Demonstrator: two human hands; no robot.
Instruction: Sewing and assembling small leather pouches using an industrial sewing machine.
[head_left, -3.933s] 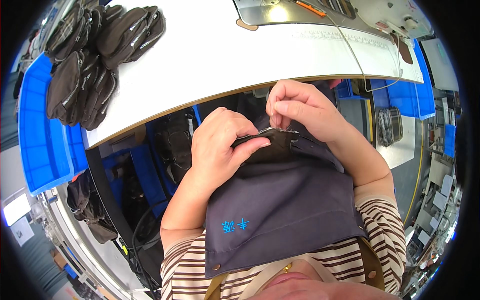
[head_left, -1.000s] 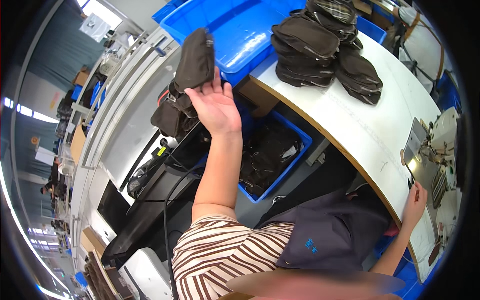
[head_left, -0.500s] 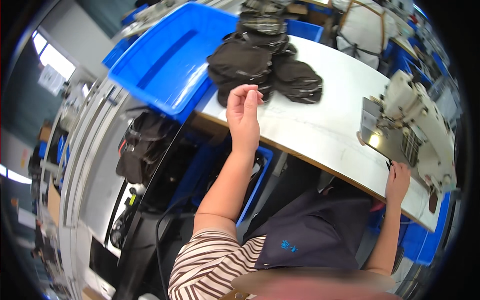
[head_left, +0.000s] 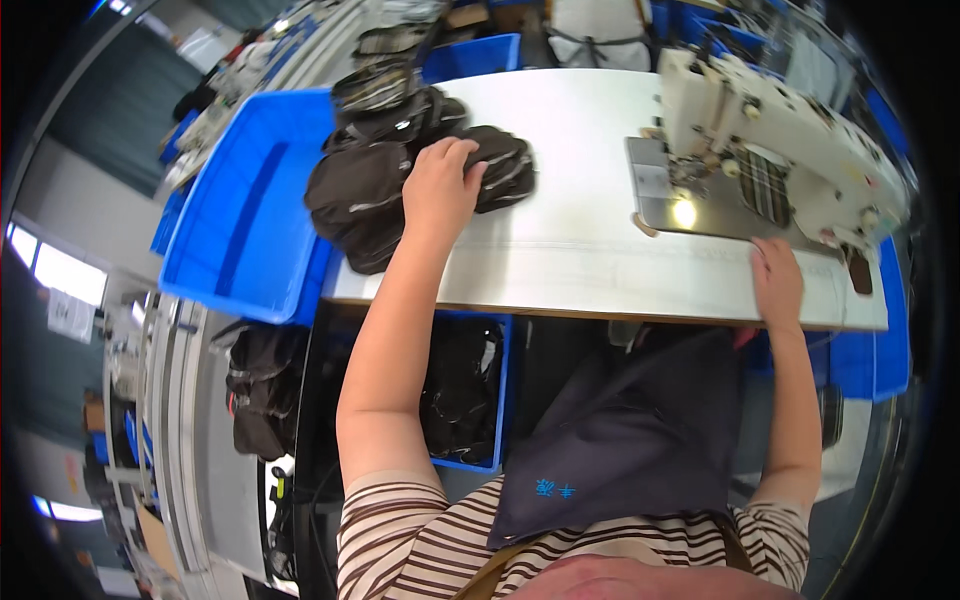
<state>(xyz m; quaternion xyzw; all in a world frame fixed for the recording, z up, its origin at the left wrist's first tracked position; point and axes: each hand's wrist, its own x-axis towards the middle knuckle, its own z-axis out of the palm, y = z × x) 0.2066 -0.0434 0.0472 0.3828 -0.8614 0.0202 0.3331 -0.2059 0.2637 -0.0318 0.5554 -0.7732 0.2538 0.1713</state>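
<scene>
My left hand (head_left: 440, 190) reaches over a pile of dark brown fabric pouches (head_left: 365, 185) with zips on the white table. Its fingers are bent, with the thumb apart from them, at the near edge of a smaller dark pouch (head_left: 503, 172); whether they press on the cloth is hard to see. On the table's right side, my right hand (head_left: 778, 285) rests with curled fingers just in front of the metal plate of a white sewing machine (head_left: 800, 150). A small dark tip shows at its fingertips, too little to name.
Left of the pile stands a large blue bin (head_left: 215, 240). A blue crate (head_left: 505, 400) with dark goods sits below the white table (head_left: 570, 270). More dark fabric (head_left: 268, 390) lies at lower left. Another blue bin (head_left: 870, 350) is beyond the table's right end.
My left hand has gone from in front of the pile to over it, its thumb now parted from the fingers. My right hand stays by the sewing machine. The whole view has turned.
</scene>
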